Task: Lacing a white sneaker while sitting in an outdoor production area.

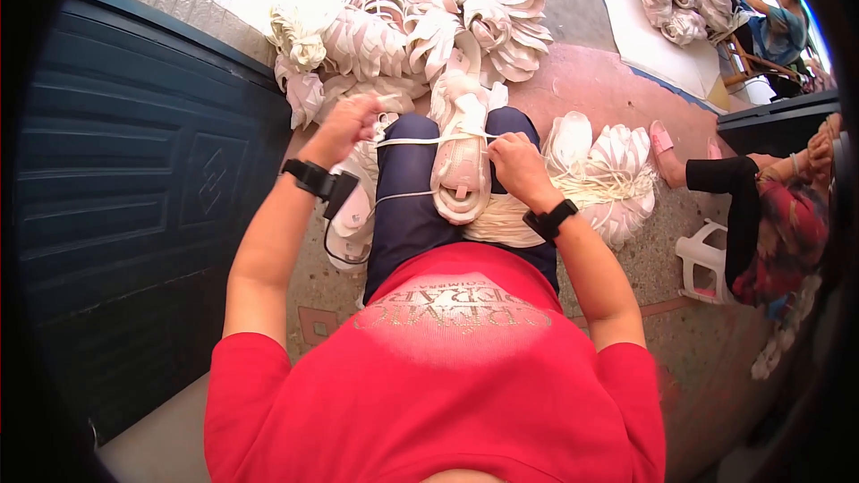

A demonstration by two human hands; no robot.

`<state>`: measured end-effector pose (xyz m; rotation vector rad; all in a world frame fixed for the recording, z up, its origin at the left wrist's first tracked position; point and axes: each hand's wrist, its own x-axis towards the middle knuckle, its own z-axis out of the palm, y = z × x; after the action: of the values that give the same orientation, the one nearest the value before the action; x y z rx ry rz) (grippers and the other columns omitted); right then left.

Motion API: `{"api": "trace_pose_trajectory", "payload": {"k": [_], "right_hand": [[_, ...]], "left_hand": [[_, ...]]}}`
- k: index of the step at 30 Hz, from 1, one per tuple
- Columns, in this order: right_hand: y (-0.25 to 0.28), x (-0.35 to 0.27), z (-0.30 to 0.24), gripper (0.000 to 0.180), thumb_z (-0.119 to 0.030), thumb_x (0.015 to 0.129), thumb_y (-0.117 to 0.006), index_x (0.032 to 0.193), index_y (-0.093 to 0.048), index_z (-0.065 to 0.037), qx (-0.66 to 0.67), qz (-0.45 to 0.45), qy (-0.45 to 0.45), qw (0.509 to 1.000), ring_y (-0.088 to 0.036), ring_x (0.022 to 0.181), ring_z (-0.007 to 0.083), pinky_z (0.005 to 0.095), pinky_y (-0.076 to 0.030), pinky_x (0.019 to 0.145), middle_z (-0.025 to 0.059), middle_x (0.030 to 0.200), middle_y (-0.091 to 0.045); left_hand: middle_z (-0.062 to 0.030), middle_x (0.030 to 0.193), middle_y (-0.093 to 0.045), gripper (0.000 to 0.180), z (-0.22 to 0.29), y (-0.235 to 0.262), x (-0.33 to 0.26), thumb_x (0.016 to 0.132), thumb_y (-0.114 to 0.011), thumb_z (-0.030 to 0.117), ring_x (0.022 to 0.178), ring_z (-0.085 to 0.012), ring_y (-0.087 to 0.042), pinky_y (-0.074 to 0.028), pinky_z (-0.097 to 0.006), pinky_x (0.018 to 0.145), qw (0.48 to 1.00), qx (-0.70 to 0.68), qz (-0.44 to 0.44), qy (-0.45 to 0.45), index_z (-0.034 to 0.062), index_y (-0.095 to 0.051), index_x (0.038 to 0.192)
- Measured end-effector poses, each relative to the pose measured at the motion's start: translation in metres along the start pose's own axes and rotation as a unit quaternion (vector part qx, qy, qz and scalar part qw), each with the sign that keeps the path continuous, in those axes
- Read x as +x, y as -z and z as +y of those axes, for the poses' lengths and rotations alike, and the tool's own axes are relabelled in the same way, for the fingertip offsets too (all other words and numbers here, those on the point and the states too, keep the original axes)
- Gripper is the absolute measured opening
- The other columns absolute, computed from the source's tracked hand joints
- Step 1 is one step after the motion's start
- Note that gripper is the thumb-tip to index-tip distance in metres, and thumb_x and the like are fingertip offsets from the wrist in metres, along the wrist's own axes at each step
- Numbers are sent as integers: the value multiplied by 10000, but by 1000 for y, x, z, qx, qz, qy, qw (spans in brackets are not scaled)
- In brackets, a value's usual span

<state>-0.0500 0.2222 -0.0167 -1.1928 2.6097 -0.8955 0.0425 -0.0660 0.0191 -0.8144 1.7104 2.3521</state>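
Observation:
A pale pink and white shoe upper (461, 181) lies lengthwise between my thighs, its rounded heel opening toward me. Across it runs a white shoelace (413, 140), drawn out to both sides. My left hand (352, 128) is closed at the left end of the lace, above my left knee. Close against the upper's right side, my right hand (519, 164) pinches the lace with its fingers curled in. A second strand of lace crosses my left thigh lower down. The fingertips of both hands are partly hidden.
Bundled shoe uppers (479, 13) are heaped beyond my knees. Beside my right leg lies a bundle of uppers with loose laces (613, 174). A dark blue panelled door (116, 170) stands on the left. At right, a seated person (787, 224) is near a white stool (702, 264); another person sits farther back.

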Motion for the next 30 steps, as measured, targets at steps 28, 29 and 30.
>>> {"api": "trace_pose_trajectory", "payload": {"k": [28,29,30], "right_hand": [[-13,24,-8,87,-108,725,-522,738,-608,-115,-230,-20,47,972,-530,781,179,350,-351,700,23,753,-585],[-13,24,-9,87,-108,725,-522,738,-608,-115,-230,-20,47,972,-530,781,179,350,-351,700,23,753,-585],[-14,24,-10,83,-110,724,-525,738,-607,-118,-225,19,45,973,-525,784,178,349,-346,696,19,752,-573]], "left_hand": [[-173,752,-588,138,-62,-79,10,777,-510,114,752,-318,-571,-451,-389,677,818,500,80,-274,3,-592,761],[-165,749,-581,133,-61,-79,11,783,-505,107,745,-304,-568,-446,-381,668,804,525,79,-269,2,-584,761],[-165,749,-581,133,-60,-79,11,783,-505,107,745,-304,-568,-446,-381,668,804,525,79,-269,2,-584,761]]}}
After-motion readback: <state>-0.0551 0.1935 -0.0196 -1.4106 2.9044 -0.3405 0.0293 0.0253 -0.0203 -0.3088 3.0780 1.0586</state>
